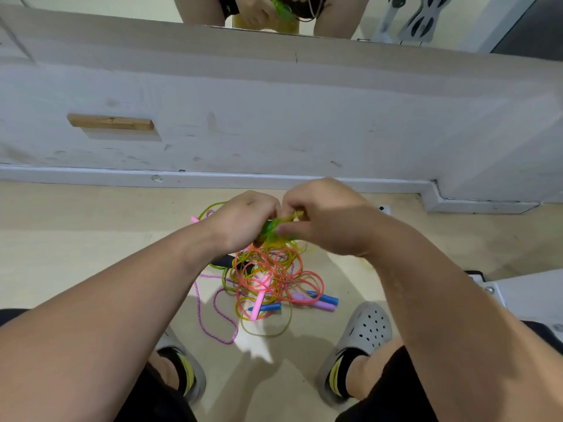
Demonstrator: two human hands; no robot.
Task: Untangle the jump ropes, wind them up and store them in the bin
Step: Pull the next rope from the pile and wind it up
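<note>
Okay, both hands are up at frame centre, close together, knuckles nearly touching. The left hand has its fingers curled round a green handle. The right hand pinches the yellow rope right where it leaves that handle, thumb pressed on the green plastic.

The rest of the jump ropes lie in one tangle on the floor at 6 o'clock of the hands, between the feet in grey clogs. Yellow strands run down from the grip into the pile. Orange rope loops sit on top of it, and a purple braided rope trails out at 7 o'clock. Blue handles and a pink handle are at 5 o'clock of the pile. No bin is identifiable; a white object at 3 o'clock is cut off, so I cannot tell what it is.

Judgement: early stage, nothing wound or stored.

Risks:
- The yellow cord passes through the orange loops, so a straight upward pull likely cinches knots tighter instead of freeing it.
- A hard tug could lift the whole pile and drag the loose handles into new snags.
- The right hand's pinch is on thin, slick-looking cord, so it may slip and drop slack back into the mess.
</note>
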